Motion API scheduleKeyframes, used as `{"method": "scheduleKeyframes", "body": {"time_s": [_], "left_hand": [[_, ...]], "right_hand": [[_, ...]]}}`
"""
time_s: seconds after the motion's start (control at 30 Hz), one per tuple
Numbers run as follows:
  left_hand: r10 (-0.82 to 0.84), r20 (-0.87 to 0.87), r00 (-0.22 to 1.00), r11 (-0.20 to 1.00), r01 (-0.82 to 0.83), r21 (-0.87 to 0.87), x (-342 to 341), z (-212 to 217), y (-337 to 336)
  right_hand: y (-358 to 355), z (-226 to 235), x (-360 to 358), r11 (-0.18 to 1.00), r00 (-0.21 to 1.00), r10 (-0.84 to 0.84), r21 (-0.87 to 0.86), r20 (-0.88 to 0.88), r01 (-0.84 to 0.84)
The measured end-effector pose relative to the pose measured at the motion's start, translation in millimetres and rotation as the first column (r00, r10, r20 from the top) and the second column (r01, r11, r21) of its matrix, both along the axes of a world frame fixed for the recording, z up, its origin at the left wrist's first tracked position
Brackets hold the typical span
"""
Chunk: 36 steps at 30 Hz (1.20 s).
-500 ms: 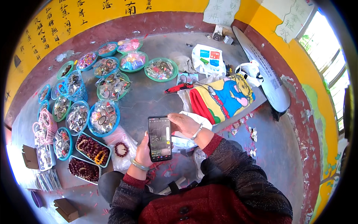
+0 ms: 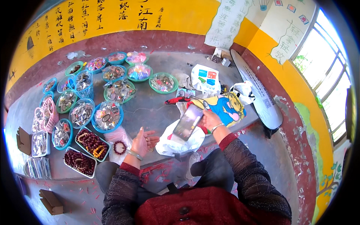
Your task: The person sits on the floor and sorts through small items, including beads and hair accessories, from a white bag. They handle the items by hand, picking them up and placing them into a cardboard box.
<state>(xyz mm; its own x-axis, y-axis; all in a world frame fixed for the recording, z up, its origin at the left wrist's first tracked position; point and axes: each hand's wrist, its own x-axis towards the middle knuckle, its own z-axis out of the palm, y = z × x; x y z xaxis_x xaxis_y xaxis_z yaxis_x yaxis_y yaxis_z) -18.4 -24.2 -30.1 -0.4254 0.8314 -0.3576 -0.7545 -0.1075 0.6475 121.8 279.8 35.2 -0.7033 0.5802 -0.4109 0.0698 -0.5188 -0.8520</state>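
Observation:
My right hand (image 2: pixel 211 121) grips a smartphone (image 2: pixel 188 122) by its right edge. The phone is tilted and motion-blurred, above a crumpled white plastic bag (image 2: pixel 169 145). Away from the phone, my left hand (image 2: pixel 144 141) is open, palm turned up and fingers spread, with nothing in it. A dark red bead bracelet (image 2: pixel 119 147) lies on clear plastic packaging just left of that hand. Behind my right hand is a folded cartoon-print blanket (image 2: pixel 229 107), its red end partly covered by the phone and bag.
To the left, several plastic baskets hold bagged trinkets, including a blue basin (image 2: pixel 122 120) and a pink basket (image 2: pixel 39 119). Maroon beads (image 2: pixel 89 140) fill two trays nearby. A red pouch (image 2: pixel 177 100) and a printed white bag (image 2: pixel 206 79) lie farther back. A long board (image 2: pixel 258 92) leans right.
My left hand has let go of the phone and opened. My right hand has carried the phone to the right and farther away, tilting it. The view has shifted, showing more wall.

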Motion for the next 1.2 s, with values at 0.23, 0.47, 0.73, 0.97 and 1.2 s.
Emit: {"method": "scheduleKeyframes", "body": {"time_s": [0.23, 0.47, 0.73, 0.97, 1.2], "left_hand": [[0.109, 0.02, 0.994, 0.993, -0.109, -0.04, -3, -12, -9], [0.071, 0.049, 0.996, 0.99, -0.064, -0.129, 1, -24, 8], [0.041, 0.084, 0.996, 0.985, -0.026, -0.171, 5, -19, 19], [0.018, 0.083, 0.996, 0.991, -0.007, -0.137, 6, -17, 23], [-0.062, -0.275, 0.96, 0.979, 0.005, -0.204, 12, -28, 20]], "right_hand": [[130, -72, 31, 0.923, 0.922, -0.383, 0.055, 0.062, 0.38], [203, -151, 34, 0.872, 0.87, -0.484, 0.127, 0.09, 0.472], [206, -159, 3, 0.819, 0.809, -0.556, -0.042, 0.192, 0.573], [237, -200, 15, 0.825, 0.813, -0.561, 0.017, 0.153, 0.566], [215, -168, 8, 0.811, 0.841, -0.495, 0.463, 0.216, 0.358]]}}
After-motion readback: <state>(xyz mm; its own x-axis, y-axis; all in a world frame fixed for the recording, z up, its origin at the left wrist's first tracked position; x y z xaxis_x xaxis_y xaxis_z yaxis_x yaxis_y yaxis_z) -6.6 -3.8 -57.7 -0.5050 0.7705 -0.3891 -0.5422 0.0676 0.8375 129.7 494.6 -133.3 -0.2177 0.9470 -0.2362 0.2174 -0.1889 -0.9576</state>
